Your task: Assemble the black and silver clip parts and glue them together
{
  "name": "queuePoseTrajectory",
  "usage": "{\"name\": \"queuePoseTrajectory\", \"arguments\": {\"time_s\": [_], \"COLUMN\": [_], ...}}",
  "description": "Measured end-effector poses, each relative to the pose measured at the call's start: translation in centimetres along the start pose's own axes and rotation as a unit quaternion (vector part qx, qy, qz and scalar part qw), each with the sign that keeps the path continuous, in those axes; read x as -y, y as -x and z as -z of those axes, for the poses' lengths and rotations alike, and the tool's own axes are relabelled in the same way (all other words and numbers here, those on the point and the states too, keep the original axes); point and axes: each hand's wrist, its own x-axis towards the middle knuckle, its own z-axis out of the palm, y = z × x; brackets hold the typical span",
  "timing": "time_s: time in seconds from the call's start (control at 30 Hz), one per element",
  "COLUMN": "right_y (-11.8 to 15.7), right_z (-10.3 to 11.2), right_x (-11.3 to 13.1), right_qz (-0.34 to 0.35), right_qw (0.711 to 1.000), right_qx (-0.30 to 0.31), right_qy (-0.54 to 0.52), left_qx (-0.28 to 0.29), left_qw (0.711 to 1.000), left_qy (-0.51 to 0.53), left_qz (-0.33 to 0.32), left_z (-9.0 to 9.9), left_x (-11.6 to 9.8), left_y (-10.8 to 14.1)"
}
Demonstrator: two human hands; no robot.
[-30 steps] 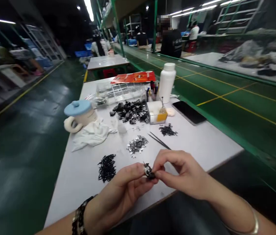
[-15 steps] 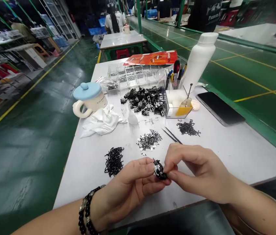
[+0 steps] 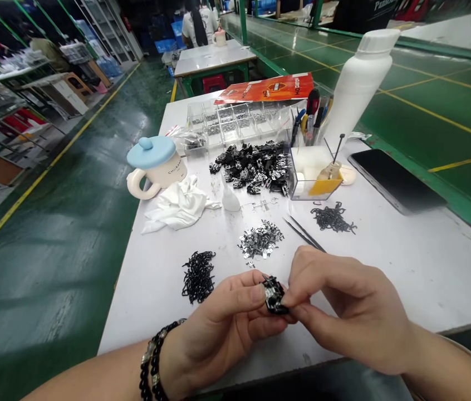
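Factory floor with white worktables

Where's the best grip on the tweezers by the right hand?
Pinch the tweezers mid-shank from above, coming from the right hand's side: they lie flat on the white table, arms spread toward the far end, near end reaching that hand.

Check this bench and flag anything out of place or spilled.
A few stray metal pieces lie loose on the white tabletop, between the large black pile and the silver pile. They sit apart from both heaps, so they look dropped. Nothing else stands out.
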Motion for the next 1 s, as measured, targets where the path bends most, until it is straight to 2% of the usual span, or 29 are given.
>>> {"name": "queuePoseTrajectory", "arguments": {"time_s": [0.13, 0.37, 0.6, 0.83, 1.0], "right_y": [0.0, 0.14, -0.07, 0.44, 0.17], "right_z": [0.15, 0.39, 0.19, -0.35, 0.2], "right_x": [-0.15, -0.56, -0.01, -0.26, -0.04], "right_qz": [0.031, 0.046, 0.091, 0.044, 0.038], "right_qw": [0.999, 0.997, 0.981, 0.992, 0.993], "right_qx": [0.002, 0.014, -0.001, -0.025, -0.002], "right_qy": [0.036, 0.066, 0.172, 0.112, 0.116], "left_qx": [-0.008, -0.029, -0.042, -0.055, -0.068], "left_qw": [1.0, 0.999, 0.999, 0.998, 0.997], "left_qy": [0.007, 0.003, -0.002, -0.006, -0.01], "left_qz": [-0.006, -0.014, -0.033, -0.025, -0.022], "left_z": [0.08, 0.1, 0.11, 0.1, 0.01], "left_x": [0.14, 0.14, 0.01, -0.14, -0.21], "left_y": [0.0, -0.13, -0.16, 0.12, 0.2]}}
